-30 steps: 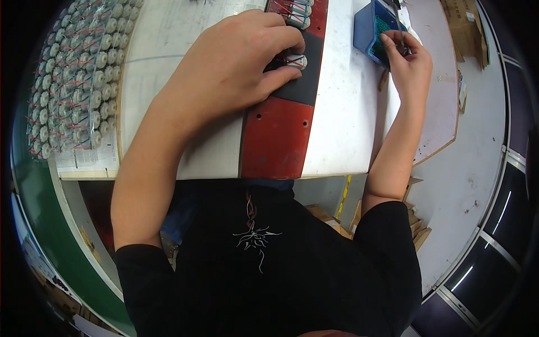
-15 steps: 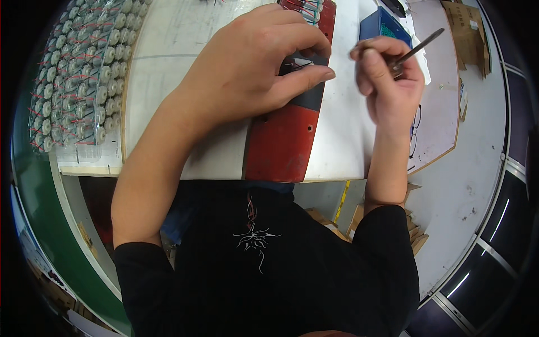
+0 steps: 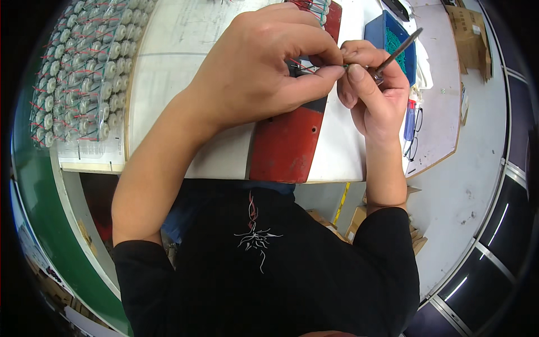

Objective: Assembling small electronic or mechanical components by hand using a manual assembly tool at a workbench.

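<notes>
My left hand (image 3: 269, 62) is closed in a pinch over the red and dark-grey long block (image 3: 286, 143). Thin wires (image 3: 303, 66), red and dark, run from under its palm to the pinched thumb and forefinger. My right hand (image 3: 376, 84) is closed too, its thumb and forefinger meeting the left fingertips. A tiny greenish piece seems to lie between them, too small to name. Through the curled right fingers passes a screwdriver (image 3: 400, 51), its metal shaft pointing up and right; its handle is mostly hidden in the palm.
Trays of white round parts with red and dark wires (image 3: 84, 78) stand at the left. More wired parts (image 3: 320, 8) lie at the block's far end. A blue bin (image 3: 387, 33) of small green pieces, eyeglasses (image 3: 414, 143) and a red-and-blue object (image 3: 410, 118) are to the right.
My right hand has moved left, bringing its fingertips against the left ones, with the screwdriver still in it. The left hand has shifted slightly right and the block a little too.
</notes>
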A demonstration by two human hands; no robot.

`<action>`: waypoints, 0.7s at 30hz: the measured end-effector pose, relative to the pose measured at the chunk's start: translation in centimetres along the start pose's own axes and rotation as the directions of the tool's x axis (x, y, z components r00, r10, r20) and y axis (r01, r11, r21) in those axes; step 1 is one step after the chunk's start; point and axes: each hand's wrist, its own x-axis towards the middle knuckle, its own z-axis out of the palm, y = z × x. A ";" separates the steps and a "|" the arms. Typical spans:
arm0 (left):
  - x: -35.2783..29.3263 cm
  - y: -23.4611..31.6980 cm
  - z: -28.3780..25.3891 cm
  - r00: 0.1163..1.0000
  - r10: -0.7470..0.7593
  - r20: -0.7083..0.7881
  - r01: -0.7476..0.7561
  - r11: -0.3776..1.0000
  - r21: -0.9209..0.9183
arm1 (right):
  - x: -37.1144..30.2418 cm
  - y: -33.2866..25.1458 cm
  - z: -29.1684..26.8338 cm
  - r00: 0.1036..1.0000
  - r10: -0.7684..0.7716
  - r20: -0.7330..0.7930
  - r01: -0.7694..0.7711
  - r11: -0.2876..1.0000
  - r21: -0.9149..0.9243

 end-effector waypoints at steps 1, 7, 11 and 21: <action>0.0 0.0 0.0 1.000 0.010 -0.006 -0.010 1.000 0.010 | 0.0 0.0 0.0 1.000 0.001 0.001 -0.001 1.000 0.000; 1.2 2.9 -1.1 0.925 -0.347 0.154 0.368 0.919 -0.140 | 0.1 0.0 -0.2 0.984 -0.158 0.079 0.166 0.979 -0.114; 2.3 4.7 -2.3 0.584 -0.713 0.389 0.806 0.565 -0.176 | 0.5 -0.2 -0.6 0.945 -0.270 0.185 0.304 0.932 -0.198; 3.9 4.0 -3.3 0.456 -0.733 0.505 0.688 0.650 0.323 | 0.4 -1.0 -1.4 0.990 -0.135 0.038 0.140 0.957 -0.254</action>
